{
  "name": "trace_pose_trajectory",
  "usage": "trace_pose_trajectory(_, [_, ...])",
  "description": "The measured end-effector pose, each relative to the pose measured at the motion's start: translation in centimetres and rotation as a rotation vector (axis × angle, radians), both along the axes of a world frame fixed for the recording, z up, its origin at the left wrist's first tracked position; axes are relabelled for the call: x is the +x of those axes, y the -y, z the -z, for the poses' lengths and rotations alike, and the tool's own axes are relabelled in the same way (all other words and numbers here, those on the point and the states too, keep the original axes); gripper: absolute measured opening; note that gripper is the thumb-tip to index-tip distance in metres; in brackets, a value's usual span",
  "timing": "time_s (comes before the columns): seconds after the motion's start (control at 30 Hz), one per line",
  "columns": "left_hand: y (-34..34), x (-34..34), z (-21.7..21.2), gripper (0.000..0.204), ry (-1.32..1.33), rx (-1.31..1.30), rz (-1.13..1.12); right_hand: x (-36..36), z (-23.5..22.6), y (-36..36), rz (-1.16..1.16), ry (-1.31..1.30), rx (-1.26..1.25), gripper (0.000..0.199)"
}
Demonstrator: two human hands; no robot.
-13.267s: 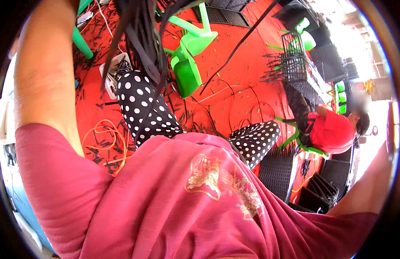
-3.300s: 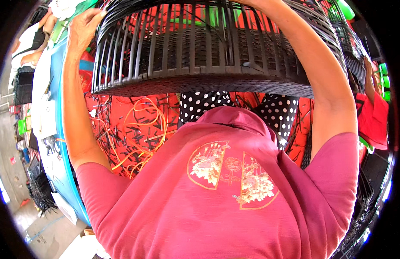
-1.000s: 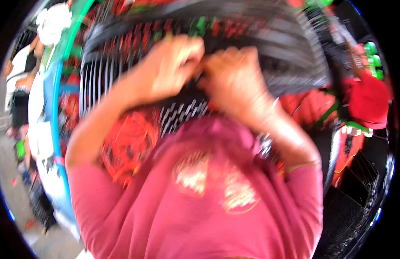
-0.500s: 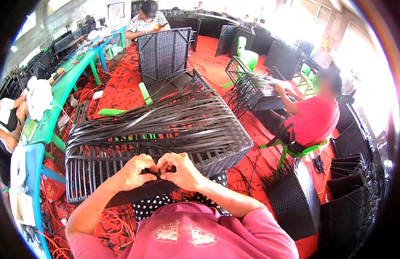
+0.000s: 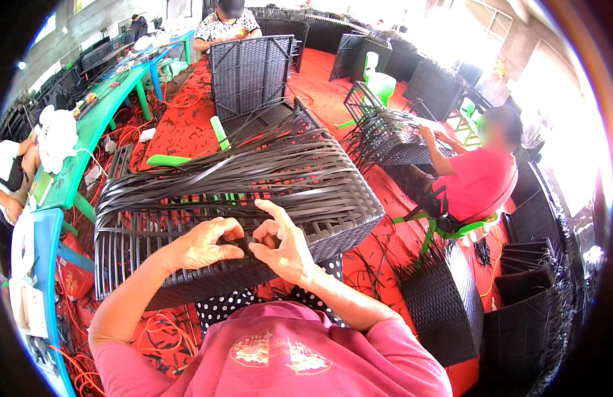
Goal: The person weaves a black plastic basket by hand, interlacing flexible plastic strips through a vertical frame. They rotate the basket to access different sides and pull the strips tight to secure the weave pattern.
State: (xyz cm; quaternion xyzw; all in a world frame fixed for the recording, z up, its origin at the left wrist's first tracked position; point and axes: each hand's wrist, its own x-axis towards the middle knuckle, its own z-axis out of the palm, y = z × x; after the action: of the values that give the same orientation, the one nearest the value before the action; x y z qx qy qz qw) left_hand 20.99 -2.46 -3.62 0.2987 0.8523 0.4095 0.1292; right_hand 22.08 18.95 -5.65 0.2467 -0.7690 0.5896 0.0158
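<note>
A half-woven black rattan furniture piece [image 5: 346, 228] lies across my lap, its right end closely woven and its left part showing bare parallel bars. Long loose black plastic strips [image 5: 214, 178] are swept over its top. At the near edge my left hand [image 5: 207, 245] is closed, thumb and fingers pinching a dark strip against the weave. Close beside it my right hand [image 5: 286, 251] has its thumb and curled fingers on the same spot, with the index finger raised. The piece of strip between the fingertips is mostly hidden.
A person in a red shirt [image 5: 475, 192] weaves at the right on a green chair. Another sits behind an upright black woven panel [image 5: 250, 73]. Green and blue tables [image 5: 108, 116] run along the left. Strip scraps and orange hoses litter the red floor [image 5: 313, 73].
My right index finger has lifted and straightened, and the right hand has opened out somewhat. Both hands stay at the near edge. The view has shifted slightly.
</note>
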Motion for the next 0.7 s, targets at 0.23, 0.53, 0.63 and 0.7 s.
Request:
trace_pose_trajectory(0.23, [-2.7,0.1,-6.8,0.046,-0.062,0.251,-0.072,-1.3,-2.8,0.3,-0.171,-0.261,0.116,0.05])
trace_pose_trajectory(0.53, [-3.0,-2.3,-4.8,0.038,0.156,0.4,0.236,-3.7,-3.7,-0.7,-0.314,0.215,-0.632,0.015])
trace_pose_trajectory(0.63, [-1.4,-2.0,-1.9,0.027,0.191,0.319,0.092,-3.6,-3.3,-1.5,-0.342,0.289,-0.696,0.019])
trace_pose_trajectory(0.7, [-0.7,-2.5,-3.5,0.02,0.041,0.109,0.043,-3.9,-3.0,-2.3,-0.361,0.276,-0.651,0.02])
